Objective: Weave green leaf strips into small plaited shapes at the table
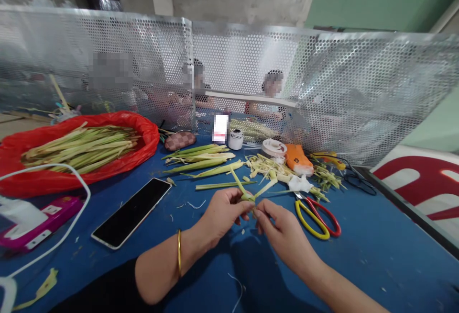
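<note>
My left hand (229, 207) pinches a small piece of folded green leaf strips (248, 197) over the blue table. Two pale strip ends rise out of it, one leaning left and one right. Close by, my right hand (274, 219) has thumb and finger closed at the lower right side of the same piece. My fingertips hide its underside. Beyond the hands lie long green leaf strips (202, 162) in a loose row. A heap of pale trimmings (267, 164) spreads to their right. Scissors (318, 217) with one yellow and one red handle lie right of my right hand.
At left are a red plastic bag (145, 152) of leaf strips, a black-screened phone (132, 212), a magenta power strip (53, 217) and a white cable. An orange packet (298, 159) and tape roll (273, 148) stand before a perforated metal screen (247, 59). People sit behind it.
</note>
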Action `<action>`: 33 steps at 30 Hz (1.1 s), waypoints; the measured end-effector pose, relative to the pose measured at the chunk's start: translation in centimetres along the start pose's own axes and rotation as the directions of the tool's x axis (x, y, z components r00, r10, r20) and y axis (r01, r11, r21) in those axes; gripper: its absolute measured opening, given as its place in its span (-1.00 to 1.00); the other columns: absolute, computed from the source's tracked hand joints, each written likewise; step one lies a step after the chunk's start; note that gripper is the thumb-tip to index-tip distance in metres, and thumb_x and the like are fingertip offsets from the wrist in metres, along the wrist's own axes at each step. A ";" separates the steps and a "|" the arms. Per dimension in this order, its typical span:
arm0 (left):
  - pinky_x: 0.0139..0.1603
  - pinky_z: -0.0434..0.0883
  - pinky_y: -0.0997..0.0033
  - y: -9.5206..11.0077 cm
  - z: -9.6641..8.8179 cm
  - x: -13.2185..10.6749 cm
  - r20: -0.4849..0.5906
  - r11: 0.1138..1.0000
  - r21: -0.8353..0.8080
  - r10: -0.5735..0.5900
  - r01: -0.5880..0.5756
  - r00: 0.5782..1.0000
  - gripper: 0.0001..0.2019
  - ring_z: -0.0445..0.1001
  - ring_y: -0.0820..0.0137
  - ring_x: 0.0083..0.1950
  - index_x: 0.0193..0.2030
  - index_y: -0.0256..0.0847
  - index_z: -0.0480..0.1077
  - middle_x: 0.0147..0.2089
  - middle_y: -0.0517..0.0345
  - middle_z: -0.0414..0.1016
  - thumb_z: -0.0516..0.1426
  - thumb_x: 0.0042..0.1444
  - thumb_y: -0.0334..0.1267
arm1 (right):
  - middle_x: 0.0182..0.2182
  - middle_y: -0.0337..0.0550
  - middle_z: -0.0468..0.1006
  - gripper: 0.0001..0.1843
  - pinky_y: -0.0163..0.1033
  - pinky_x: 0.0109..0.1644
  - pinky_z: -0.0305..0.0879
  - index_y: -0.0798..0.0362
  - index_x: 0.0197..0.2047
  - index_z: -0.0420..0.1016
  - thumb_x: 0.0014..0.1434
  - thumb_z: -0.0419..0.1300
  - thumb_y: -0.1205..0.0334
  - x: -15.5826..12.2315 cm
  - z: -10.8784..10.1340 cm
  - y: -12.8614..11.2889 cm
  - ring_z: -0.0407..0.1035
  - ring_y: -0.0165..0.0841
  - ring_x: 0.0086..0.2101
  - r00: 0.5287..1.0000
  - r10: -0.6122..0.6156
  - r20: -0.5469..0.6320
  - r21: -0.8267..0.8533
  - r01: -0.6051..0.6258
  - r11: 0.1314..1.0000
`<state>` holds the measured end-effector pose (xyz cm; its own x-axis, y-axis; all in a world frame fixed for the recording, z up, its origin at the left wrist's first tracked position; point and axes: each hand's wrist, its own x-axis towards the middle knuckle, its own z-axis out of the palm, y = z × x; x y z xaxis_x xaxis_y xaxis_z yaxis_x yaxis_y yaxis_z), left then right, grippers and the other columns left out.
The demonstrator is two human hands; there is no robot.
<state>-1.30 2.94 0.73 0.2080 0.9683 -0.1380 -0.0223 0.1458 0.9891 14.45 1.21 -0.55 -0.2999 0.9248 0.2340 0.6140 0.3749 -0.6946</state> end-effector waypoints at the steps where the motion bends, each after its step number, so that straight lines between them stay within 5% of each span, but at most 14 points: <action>1: -0.57 0.19 0.55 -0.1 0.0 0.1 -0.022 1.000 -0.002 0.010 -0.010 1.000 -0.84 0.28 0.55 -0.57 -0.39 -0.30 0.41 -0.57 0.28 0.36 0.21 -0.09 -0.24 | -0.59 -0.26 0.39 -0.69 -0.28 -0.37 0.12 -0.02 -0.51 0.21 0.29 -0.05 0.18 0.0 -0.1 -0.1 0.29 -0.35 -0.49 1.000 0.011 0.013 0.007 -0.011 1.000; 9: -0.51 0.27 0.52 -0.8 -0.6 0.9 -0.049 1.000 -0.006 0.019 -0.019 0.999 -0.77 0.26 0.57 -0.59 -0.33 -0.33 0.44 -0.55 0.29 0.32 0.22 -0.08 -0.19 | -0.60 -0.24 0.45 -0.71 -0.28 -0.36 0.12 -0.01 -0.52 0.25 0.26 -0.01 0.22 -0.4 -1.2 -0.6 0.32 -0.32 -0.44 0.997 -0.022 0.079 -0.142 0.033 0.989; 14: -0.47 0.34 0.49 0.1 -1.1 0.3 0.184 0.990 0.062 -0.136 0.127 0.973 -0.75 0.34 0.52 -0.52 -0.29 -0.29 0.47 -0.51 0.26 0.36 0.24 -0.10 -0.17 | -0.44 -0.17 0.53 -0.76 -0.22 -0.25 0.19 0.01 -0.34 0.48 0.24 0.06 0.10 0.3 -3.1 -0.5 0.35 -0.31 -0.40 0.995 -0.091 -0.028 -0.214 0.083 0.973; 18: -0.47 0.34 0.48 0.2 -0.7 -0.5 0.354 0.969 0.163 -0.234 0.186 0.906 -0.75 0.37 0.50 -0.52 -0.34 -0.28 0.47 -0.53 0.26 0.36 0.24 -0.09 -0.14 | -0.51 -0.24 0.44 -0.81 -0.28 -0.37 0.19 0.04 -0.35 0.49 0.12 0.16 0.10 1.1 -3.1 -0.1 0.30 -0.38 -0.47 0.996 0.067 0.051 0.109 -0.073 0.991; 22: -0.45 0.35 0.48 -0.3 0.1 -0.8 0.356 0.954 0.219 -0.273 0.204 0.894 -0.68 0.43 0.46 -0.49 -0.34 -0.29 0.49 -0.52 0.19 0.44 0.20 -0.03 -0.02 | -0.64 -0.35 0.28 -0.76 -0.33 -0.47 0.13 0.05 -0.55 0.32 0.03 0.20 0.11 1.3 -1.6 0.1 0.20 -0.46 -0.57 0.965 0.190 0.183 0.462 -0.255 0.849; 33: -0.37 0.40 0.45 -1.2 0.9 -1.3 0.324 0.928 0.255 -0.348 0.273 0.880 -0.72 0.48 0.45 -0.48 -0.47 -0.31 0.55 -0.44 0.02 0.57 0.21 -0.05 -0.08 | -0.69 -0.35 0.31 -0.70 -0.31 -0.50 0.16 0.02 -0.60 0.22 0.04 0.19 0.12 0.9 0.1 1.2 0.19 -0.46 -0.61 0.965 0.259 0.043 0.441 -0.250 0.862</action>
<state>-0.66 1.32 -0.18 0.5078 0.7355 -0.4485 0.2855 0.3475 0.8932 14.87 2.46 -1.27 -0.1617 0.9867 0.0171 0.2820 0.0628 -0.9573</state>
